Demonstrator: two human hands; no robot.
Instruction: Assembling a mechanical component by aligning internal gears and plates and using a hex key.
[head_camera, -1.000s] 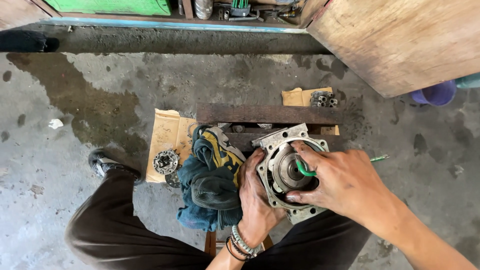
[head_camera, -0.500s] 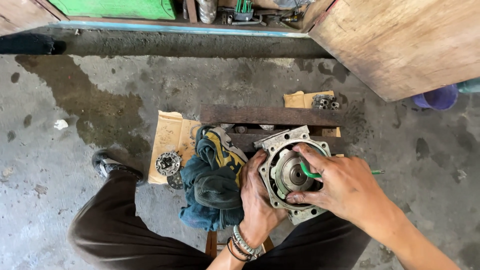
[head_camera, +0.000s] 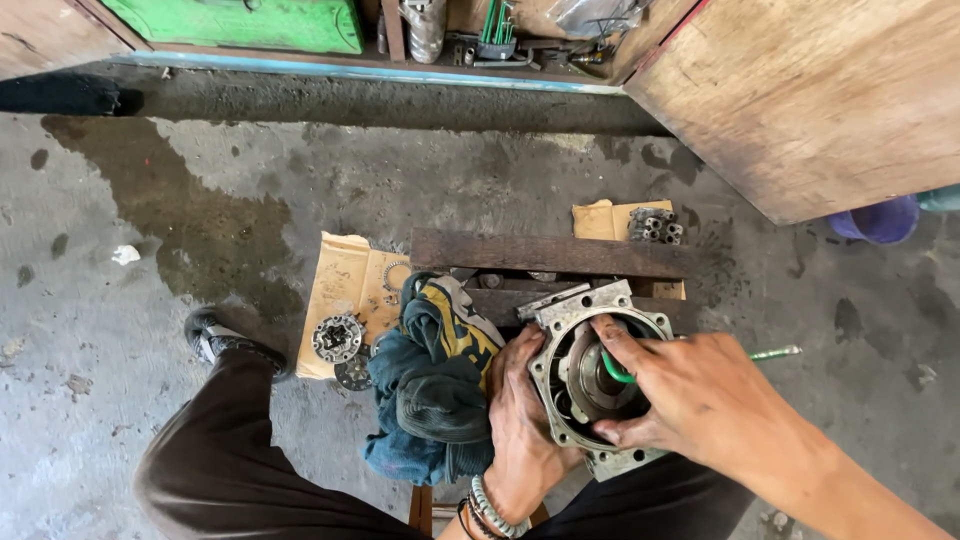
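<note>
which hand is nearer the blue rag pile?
Left. The left hand rests against the blue rag pile; the right hand is on the metal housing, farther off.
</note>
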